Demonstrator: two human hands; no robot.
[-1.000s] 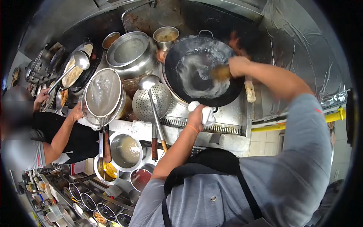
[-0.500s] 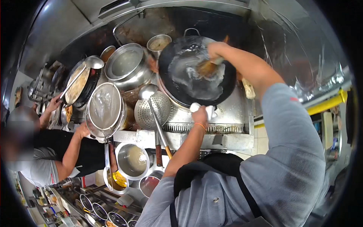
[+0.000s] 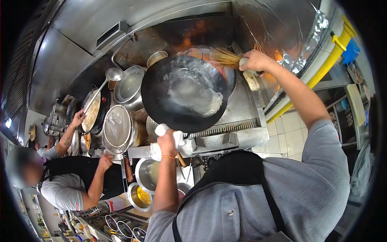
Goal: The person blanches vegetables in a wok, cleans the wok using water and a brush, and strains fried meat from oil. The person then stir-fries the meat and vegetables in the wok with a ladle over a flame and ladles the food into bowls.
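My left hand (image 3: 166,145) is closed around a folded white cloth (image 3: 162,128) at the near edge of a large black wok (image 3: 161,101). The cloth hides the spot being gripped. The wok is tilted and shifted left off its burner; cloudy, foamy water (image 3: 189,94) lies in it. In my right hand (image 3: 257,62) is a bamboo wok brush (image 3: 225,57), bristles pointing left, held beyond the wok's far right rim. Flames (image 3: 278,54) or their orange glow show behind that hand.
To the left stand a steel pot (image 3: 128,84) and a round mesh strainer (image 3: 117,125). A co-worker (image 3: 64,177) holds a ladle (image 3: 114,74) over a pan of food (image 3: 92,111). Below the counter is a pot of pale liquid (image 3: 149,173). A yellow pipe (image 3: 318,78) runs at right.
The wok has come up and moved left off the burner with my left hand. My right hand has lifted the brush out of the water and carried it right. The co-worker's hand left the strainer.
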